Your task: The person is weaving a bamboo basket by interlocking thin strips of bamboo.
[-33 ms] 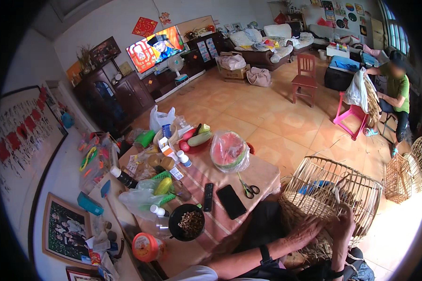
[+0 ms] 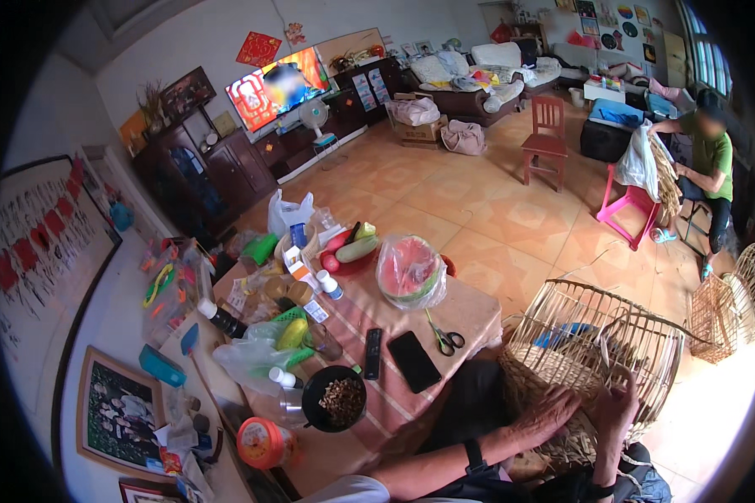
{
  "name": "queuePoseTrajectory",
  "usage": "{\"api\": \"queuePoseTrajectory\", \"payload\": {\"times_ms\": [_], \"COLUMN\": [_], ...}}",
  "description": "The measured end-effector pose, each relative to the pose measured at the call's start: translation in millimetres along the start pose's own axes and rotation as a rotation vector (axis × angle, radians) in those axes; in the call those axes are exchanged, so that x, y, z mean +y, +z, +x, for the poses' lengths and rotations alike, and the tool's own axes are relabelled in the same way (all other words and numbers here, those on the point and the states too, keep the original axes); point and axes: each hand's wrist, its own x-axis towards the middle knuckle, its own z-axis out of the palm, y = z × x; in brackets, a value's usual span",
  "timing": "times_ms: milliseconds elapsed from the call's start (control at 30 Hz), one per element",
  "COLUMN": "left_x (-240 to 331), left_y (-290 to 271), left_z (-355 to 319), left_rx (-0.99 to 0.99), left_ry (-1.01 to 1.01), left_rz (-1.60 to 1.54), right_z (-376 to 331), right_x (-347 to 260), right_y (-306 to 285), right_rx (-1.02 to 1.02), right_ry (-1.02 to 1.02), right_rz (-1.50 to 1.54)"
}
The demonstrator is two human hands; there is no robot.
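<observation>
Both hands sit low at the right of my view, on a half-woven round wicker basket frame (image 2: 600,344) that rests against my lap, just right of the bench. My left hand (image 2: 548,412), with a dark band on its wrist, lies flat with fingers spread on the woven base of the frame. My right hand (image 2: 617,409) is just beside it, fingers curled around one of the upright canes, gripping it. The two hands are near each other but not touching.

Going left to right across the bench (image 2: 478,310), which wears a striped cloth: an orange-lidded round tub (image 2: 260,442) at the near left edge, then a black bowl of brown seeds (image 2: 335,398), a black remote control (image 2: 373,353), a black flat phone (image 2: 413,361), and a pair of green-handled scissors (image 2: 443,335). Further back sits a cut watermelon in a clear plastic bag (image 2: 409,270).

Beyond the bench, a red wooden chair (image 2: 547,138) stands on the tiled floor. At the far right another person in a green shirt (image 2: 706,155) sits working with cane, well apart from me.
</observation>
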Motion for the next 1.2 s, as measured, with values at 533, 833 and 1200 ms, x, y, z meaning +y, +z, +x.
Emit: {"api": "queuePoseTrajectory", "payload": {"times_ms": [533,833,1200], "left_x": [-13,13,-3], "left_y": [-4,-35,-20], "left_z": [11,29,41], "left_rx": [-0.105,0.067,-0.075], "left_ry": [-0.013,0.045,0.034], "left_rz": [-0.173,0.017,-0.186], "right_z": [-71,-38,-69], "right_x": [35,19,47], "right_y": [-34,-21,-41], "right_rx": [-0.115,-0.348,-0.379], "right_ry": [0.445,0.224,0.458], "right_rz": [1.014,0.317,0.475]}}
